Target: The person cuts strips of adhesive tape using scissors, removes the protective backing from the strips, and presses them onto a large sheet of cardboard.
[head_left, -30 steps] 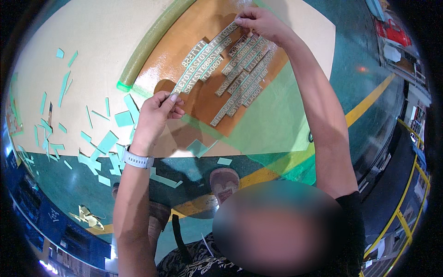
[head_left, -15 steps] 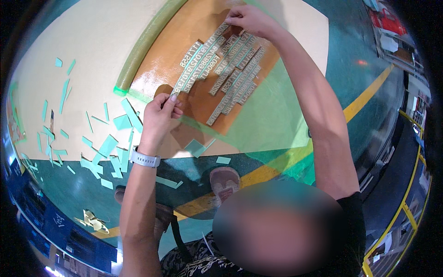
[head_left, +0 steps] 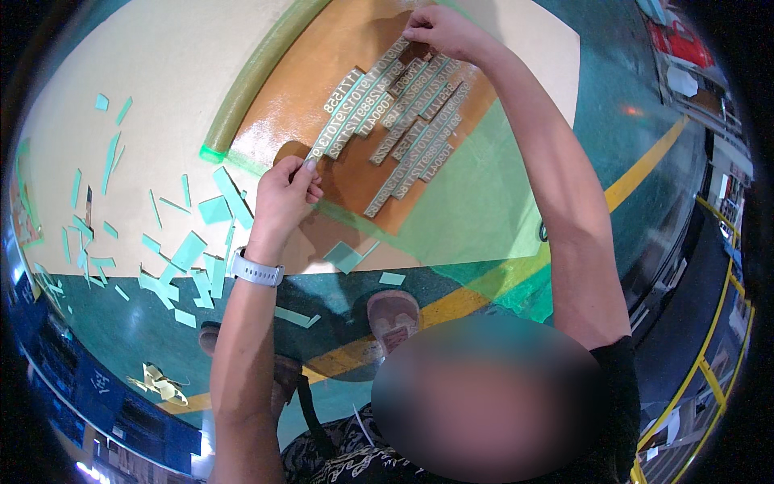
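The layout looks well advanced: lettered strips point(head_left: 423, 153) lie close in stepped rows on the glossy brown sheet point(head_left: 294, 89). The long lettered strip point(head_left: 359, 98) runs along the left edge of these rows, held by 2 hands – the left hand point(head_left: 289, 194) has thumb and fingers pinched at its near end, the right hand point(head_left: 450, 34) has its fingers closed at the far end. Whether it lies flat or is slightly raised, I cannot tell. It seems not fully settled, being unreleased. Bare brown remains around the rows – mint-green offcuts point(head_left: 189, 252) litter the pale board point(head_left: 169, 89).
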Available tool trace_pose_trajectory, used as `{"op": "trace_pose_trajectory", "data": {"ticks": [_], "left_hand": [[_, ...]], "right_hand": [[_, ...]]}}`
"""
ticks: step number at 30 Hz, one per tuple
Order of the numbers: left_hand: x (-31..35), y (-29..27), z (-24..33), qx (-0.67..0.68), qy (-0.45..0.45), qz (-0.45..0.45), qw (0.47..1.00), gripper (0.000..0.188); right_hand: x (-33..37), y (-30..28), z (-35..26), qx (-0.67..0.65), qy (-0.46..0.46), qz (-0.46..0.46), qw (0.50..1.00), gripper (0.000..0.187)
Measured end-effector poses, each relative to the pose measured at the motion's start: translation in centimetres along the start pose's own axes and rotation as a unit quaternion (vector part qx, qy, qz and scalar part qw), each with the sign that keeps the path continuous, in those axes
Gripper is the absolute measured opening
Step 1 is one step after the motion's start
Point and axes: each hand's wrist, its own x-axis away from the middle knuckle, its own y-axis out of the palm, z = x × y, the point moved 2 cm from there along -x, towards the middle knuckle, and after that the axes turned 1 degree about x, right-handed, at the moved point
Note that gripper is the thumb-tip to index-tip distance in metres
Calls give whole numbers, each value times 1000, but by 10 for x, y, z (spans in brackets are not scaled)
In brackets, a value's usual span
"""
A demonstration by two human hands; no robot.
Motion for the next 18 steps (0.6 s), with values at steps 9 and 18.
{"op": "trace_pose_trajectory", "data": {"ticks": [9,18], "left_hand": [[2,2,6,-13,8,9,1000,22],[-1,3,3,-59,21,20,998,23]], "right_hand": [[3,-2,-4,36,-4,10,999,22],[7,-3,-12,-1,54,-17,998,22]]}}
